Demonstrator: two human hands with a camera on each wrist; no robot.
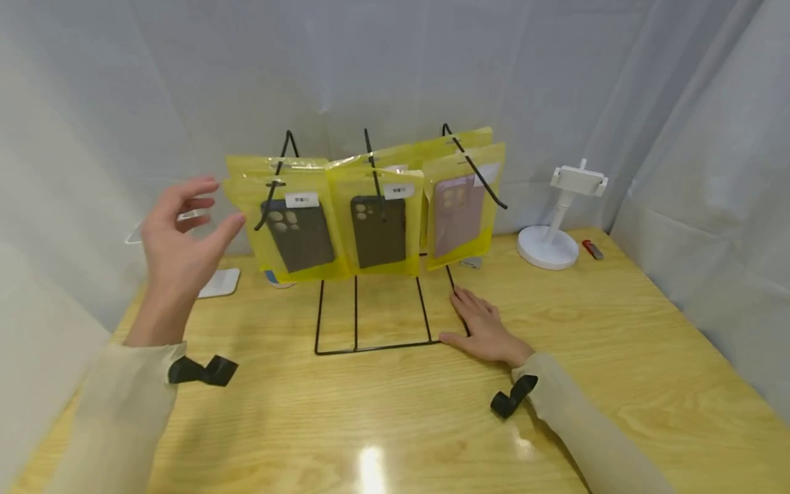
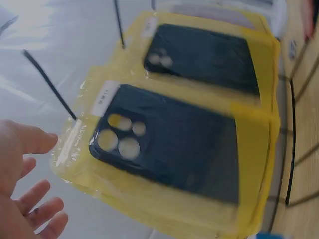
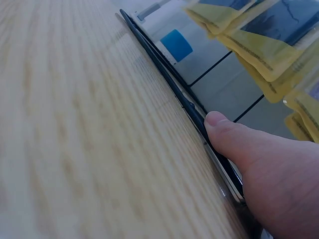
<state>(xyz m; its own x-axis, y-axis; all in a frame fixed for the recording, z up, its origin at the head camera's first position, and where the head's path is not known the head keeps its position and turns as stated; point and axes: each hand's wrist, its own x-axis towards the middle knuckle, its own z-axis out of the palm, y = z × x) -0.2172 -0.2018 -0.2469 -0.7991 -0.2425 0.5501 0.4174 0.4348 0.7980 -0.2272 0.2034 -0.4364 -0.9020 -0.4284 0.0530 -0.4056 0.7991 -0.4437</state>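
Note:
A black wire display rack (image 1: 356,315) stands on the wooden table (image 1: 617,357) with yellow packs of phone cases hanging from its three hooks. The left pack (image 1: 299,233) and middle pack (image 1: 378,230) hold dark cases; the right pack (image 1: 459,213) holds a pinkish one. My left hand (image 1: 212,206) is raised just left of the left pack (image 2: 169,149), fingers spread, holding nothing. My right hand (image 1: 478,319) lies flat on the table at the rack base's right front corner, its thumb (image 3: 234,139) pressed against the black base wire (image 3: 164,69).
A white phone stand (image 1: 558,226) and a small red object (image 1: 592,249) sit at the back right. A flat white item (image 1: 219,282) and a blue-and-white round thing (image 1: 271,278) lie behind the rack at left. White curtains enclose the table on three sides.

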